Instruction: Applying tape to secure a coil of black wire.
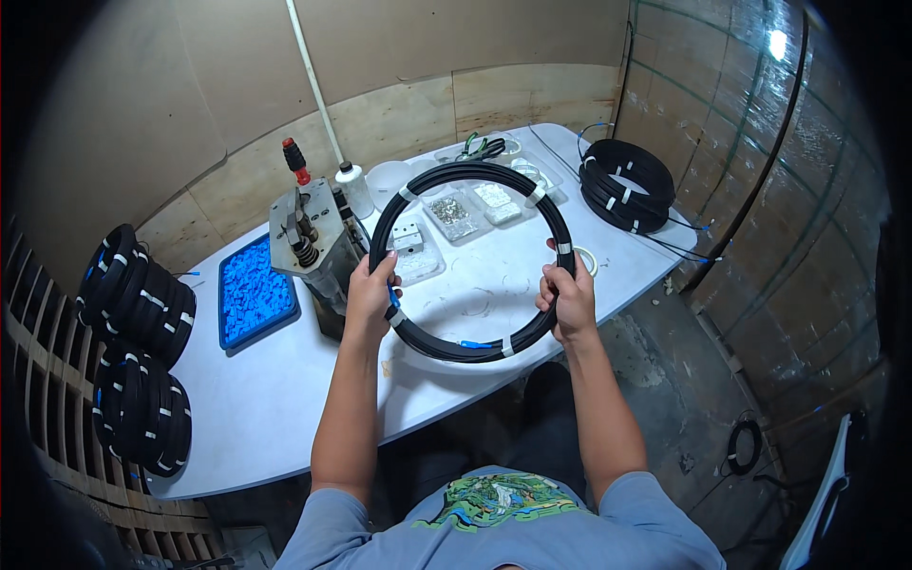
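Note:
A ring-shaped coil of black cable (461, 172), bound with several bands of whitish tape, is held up over the white table (456, 285). My left hand (369, 296) grips its left side, fingers wrapped round the strands. On the opposite side my right hand (570, 294) is closed round the coil too. A blue connector (475, 345) shows on the coil's lower edge, and a bit of blue shows beside my left hand. Through the ring, a clear tray of small metal parts (454, 215) and one with white pieces (499, 203) can be seen.
A metal hand press (309, 237) with a red-and-black handle stands left of the coil, beside a blue tray of small blue parts (255, 290). Stacked cable coils (142, 304) line the left edge; more coils (627, 185) sit far right. A white bottle (353, 190) stands behind the press.

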`<state>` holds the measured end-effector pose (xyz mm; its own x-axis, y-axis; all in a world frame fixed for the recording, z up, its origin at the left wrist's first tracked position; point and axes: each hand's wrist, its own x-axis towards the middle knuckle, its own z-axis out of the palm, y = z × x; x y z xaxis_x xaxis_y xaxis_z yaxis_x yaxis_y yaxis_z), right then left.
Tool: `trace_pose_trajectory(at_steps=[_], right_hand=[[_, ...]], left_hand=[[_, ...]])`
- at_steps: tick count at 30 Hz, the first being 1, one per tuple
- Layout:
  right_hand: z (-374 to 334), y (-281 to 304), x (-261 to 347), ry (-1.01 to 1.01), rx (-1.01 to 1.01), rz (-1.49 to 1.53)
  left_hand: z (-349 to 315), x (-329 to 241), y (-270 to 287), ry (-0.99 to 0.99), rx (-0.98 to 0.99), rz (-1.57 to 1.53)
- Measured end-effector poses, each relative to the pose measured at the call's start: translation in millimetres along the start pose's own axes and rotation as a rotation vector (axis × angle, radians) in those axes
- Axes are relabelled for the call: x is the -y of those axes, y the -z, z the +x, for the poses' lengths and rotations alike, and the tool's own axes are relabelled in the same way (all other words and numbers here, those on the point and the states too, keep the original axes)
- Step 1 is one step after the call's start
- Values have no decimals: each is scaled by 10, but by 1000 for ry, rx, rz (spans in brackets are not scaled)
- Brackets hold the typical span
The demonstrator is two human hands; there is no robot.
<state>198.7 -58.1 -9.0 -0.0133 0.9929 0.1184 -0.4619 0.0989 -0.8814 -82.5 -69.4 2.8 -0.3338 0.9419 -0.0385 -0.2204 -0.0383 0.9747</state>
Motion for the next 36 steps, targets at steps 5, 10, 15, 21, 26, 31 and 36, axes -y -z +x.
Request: trace_pose_trajectory(at_steps=[5, 10, 15, 21, 26, 31, 36], right_hand=[[19, 26, -2, -14, -22, -10], [21, 70, -45, -11, -34, -14], [47, 132, -14, 1, -16, -24], [228, 222, 370, 60, 244, -177], [446, 82, 867, -22, 555, -567], [599, -235, 992, 74, 741, -955], [576, 100, 632, 114, 520, -733]], left_hand=[[-2, 39, 6, 7, 27, -36], [0, 100, 18, -14, 44, 18], [17, 130, 72, -47, 63, 79], [-34, -94, 26, -194, 223, 149], [-176, -276, -108, -252, 341, 373], [-161, 46, -54, -224, 330, 249], [-159, 107, 65, -151, 157, -47]])
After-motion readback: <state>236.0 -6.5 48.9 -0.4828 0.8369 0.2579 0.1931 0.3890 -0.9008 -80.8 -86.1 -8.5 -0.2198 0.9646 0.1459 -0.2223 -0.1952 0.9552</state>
